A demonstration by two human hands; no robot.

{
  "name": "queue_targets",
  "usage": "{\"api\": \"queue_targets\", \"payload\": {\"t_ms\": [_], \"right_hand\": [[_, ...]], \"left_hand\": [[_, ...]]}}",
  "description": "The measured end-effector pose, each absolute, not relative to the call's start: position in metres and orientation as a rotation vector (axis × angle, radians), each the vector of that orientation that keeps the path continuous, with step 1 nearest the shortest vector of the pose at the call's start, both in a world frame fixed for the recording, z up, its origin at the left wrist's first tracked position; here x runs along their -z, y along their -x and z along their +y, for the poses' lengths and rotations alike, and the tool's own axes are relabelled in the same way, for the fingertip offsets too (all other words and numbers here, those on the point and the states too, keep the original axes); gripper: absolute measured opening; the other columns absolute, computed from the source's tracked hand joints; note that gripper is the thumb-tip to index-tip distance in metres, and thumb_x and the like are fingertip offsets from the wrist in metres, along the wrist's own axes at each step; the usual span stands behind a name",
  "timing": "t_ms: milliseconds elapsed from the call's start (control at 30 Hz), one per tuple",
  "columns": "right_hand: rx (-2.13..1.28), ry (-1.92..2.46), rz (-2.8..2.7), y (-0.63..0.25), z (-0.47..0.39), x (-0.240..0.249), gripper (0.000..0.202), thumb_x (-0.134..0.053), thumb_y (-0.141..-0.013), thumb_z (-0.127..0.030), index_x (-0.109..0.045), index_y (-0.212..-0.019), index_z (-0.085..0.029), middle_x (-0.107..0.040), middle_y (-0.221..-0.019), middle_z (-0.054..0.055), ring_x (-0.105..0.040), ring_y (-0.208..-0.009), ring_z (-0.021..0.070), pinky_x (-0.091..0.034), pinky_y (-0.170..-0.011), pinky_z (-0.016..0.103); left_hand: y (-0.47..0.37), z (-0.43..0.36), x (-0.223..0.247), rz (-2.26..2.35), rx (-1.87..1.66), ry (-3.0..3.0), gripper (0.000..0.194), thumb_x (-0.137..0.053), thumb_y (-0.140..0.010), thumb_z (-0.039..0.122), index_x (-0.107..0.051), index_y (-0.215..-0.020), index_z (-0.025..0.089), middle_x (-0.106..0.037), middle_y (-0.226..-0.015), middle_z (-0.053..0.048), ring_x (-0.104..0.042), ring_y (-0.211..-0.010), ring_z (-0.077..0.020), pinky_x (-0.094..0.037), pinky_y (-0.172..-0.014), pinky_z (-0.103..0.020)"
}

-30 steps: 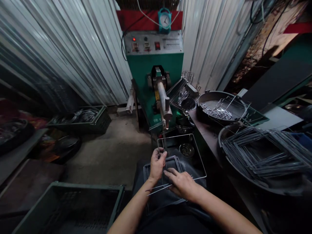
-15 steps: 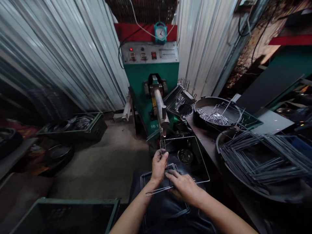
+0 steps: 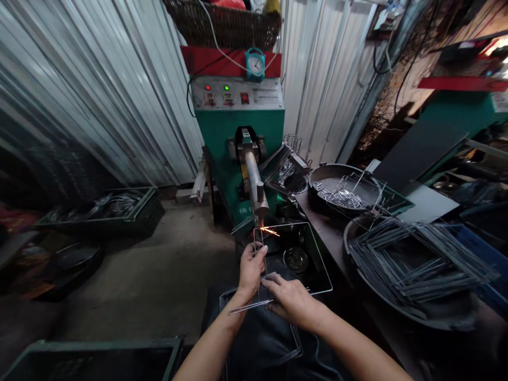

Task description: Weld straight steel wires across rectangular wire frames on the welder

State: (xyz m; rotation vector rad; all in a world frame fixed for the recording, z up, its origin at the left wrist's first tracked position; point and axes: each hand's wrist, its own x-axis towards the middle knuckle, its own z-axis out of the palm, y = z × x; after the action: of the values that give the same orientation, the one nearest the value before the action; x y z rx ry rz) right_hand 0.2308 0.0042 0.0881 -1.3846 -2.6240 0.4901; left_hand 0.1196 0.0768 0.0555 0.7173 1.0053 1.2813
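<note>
A rectangular wire frame (image 3: 320,253) is held level in front of the green spot welder (image 3: 216,132). Its far side reaches the tip of the welder's electrode arm (image 3: 257,193), where orange sparks (image 3: 270,230) fly out. My left hand (image 3: 251,269) pinches the frame's left side and a wire beside it, close below the electrode. My right hand (image 3: 291,299) closes around the near side, along with thin wire rods (image 3: 246,307) that stick out to the left. More wire frames (image 3: 296,344) lie on the dark apron over my lap.
On the right bench stand a round pan of short wire pieces (image 3: 341,197) and a larger pan (image 3: 353,270) of stacked wire frames. Green crates (image 3: 148,209) sit on the floor at left. A small metal bowl (image 3: 296,259) lies below the electrode.
Sparks have appeared at the electrode tip, and a green light is now lit on the welder's panel. The camera view has shifted slightly; both hands keep their hold.
</note>
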Motion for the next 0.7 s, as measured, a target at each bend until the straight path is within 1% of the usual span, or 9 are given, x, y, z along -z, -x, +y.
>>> {"api": "queue_targets", "payload": {"t_ms": [100, 167, 233, 267, 400, 533, 633, 700], "right_hand": [[-0.498, 1.377, -2.614, -0.23, 0.005, -0.085, 0.055, -0.055, -0.076, -0.028, -0.034, -0.126, -0.022, -0.049, -0.115, 0.009, -0.056, -0.092, 0.0217, -0.045, -0.069, 0.03], [-0.512, 1.382, -2.601, -0.23, 0.005, -0.083, 0.055, -0.057, -0.075, -0.027, -0.035, -0.126, -0.022, -0.049, -0.116, 0.009, -0.056, -0.093, 0.0217, -0.045, -0.071, 0.03], [-0.539, 1.369, -2.594, -0.23, 0.006, -0.08, 0.053, -0.058, -0.074, -0.027, -0.038, -0.124, -0.023, -0.05, -0.117, 0.008, -0.055, -0.095, 0.0215, -0.045, -0.073, 0.03], [-0.554, 1.361, -2.588, -0.231, 0.006, -0.079, 0.052, -0.059, -0.074, -0.026, -0.04, -0.122, -0.024, -0.05, -0.117, 0.007, -0.055, -0.096, 0.0213, -0.045, -0.074, 0.029], [-0.578, 1.343, -2.548, -0.233, 0.006, -0.079, 0.05, -0.059, -0.074, -0.026, -0.042, -0.121, -0.026, -0.052, -0.115, 0.005, -0.055, -0.097, 0.0203, -0.044, -0.076, 0.029], [-0.588, 1.341, -2.542, -0.233, 0.005, -0.083, 0.049, -0.059, -0.073, -0.026, -0.044, -0.119, -0.025, -0.053, -0.114, 0.005, -0.054, -0.099, 0.0196, -0.044, -0.078, 0.028], [-0.597, 1.364, -2.542, -0.232, 0.004, -0.084, 0.045, -0.059, -0.074, -0.026, -0.045, -0.117, -0.025, -0.053, -0.114, 0.004, -0.054, -0.099, 0.0194, -0.044, -0.077, 0.027], [-0.602, 1.379, -2.535, -0.233, 0.003, -0.082, 0.047, -0.058, -0.074, -0.027, -0.044, -0.118, -0.026, -0.053, -0.115, 0.004, -0.054, -0.099, 0.0197, -0.045, -0.075, 0.028]], "left_hand": [[-0.117, 0.074, -0.052, 1.04, -1.24, -0.749, 0.033, -0.063, -0.064, 0.04, -0.046, -0.083, 0.02, -0.026, -0.043, 0.013, -0.019, -0.03, -0.0012, -0.015, -0.031, -0.015], [-0.114, 0.069, -0.049, 1.05, -1.158, -0.803, 0.034, -0.06, -0.065, 0.044, -0.05, -0.085, 0.018, -0.032, -0.045, 0.011, -0.025, -0.033, -0.002, -0.019, -0.033, -0.015], [-0.111, 0.063, -0.046, 1.053, -1.085, -0.852, 0.035, -0.059, -0.066, 0.047, -0.053, -0.08, 0.015, -0.039, -0.048, 0.007, -0.033, -0.038, -0.0032, -0.024, -0.036, -0.015], [-0.109, 0.061, -0.045, 1.055, -1.064, -0.863, 0.036, -0.058, -0.065, 0.048, -0.053, -0.077, 0.014, -0.04, -0.049, 0.006, -0.034, -0.04, -0.0036, -0.025, -0.037, -0.015], [-0.108, 0.058, -0.044, 1.046, -1.044, -0.838, 0.038, -0.059, -0.062, 0.052, -0.05, -0.069, 0.016, -0.037, -0.045, 0.007, -0.029, -0.038, -0.0035, -0.02, -0.035, -0.015], [-0.108, 0.058, -0.046, 1.025, -1.04, -0.821, 0.039, -0.061, -0.06, 0.052, -0.05, -0.068, 0.016, -0.037, -0.046, 0.007, -0.031, -0.039, -0.0034, -0.023, -0.037, -0.014], [-0.106, 0.057, -0.044, 0.995, -1.008, -0.83, 0.036, -0.059, -0.064, 0.05, -0.05, -0.07, 0.016, -0.041, -0.051, 0.006, -0.033, -0.04, -0.0029, -0.023, -0.035, -0.014], [-0.105, 0.057, -0.042, 0.962, -0.982, -0.843, 0.033, -0.056, -0.067, 0.049, -0.049, -0.072, 0.017, -0.043, -0.054, 0.006, -0.031, -0.035, -0.0018, -0.02, -0.032, -0.014]]}}
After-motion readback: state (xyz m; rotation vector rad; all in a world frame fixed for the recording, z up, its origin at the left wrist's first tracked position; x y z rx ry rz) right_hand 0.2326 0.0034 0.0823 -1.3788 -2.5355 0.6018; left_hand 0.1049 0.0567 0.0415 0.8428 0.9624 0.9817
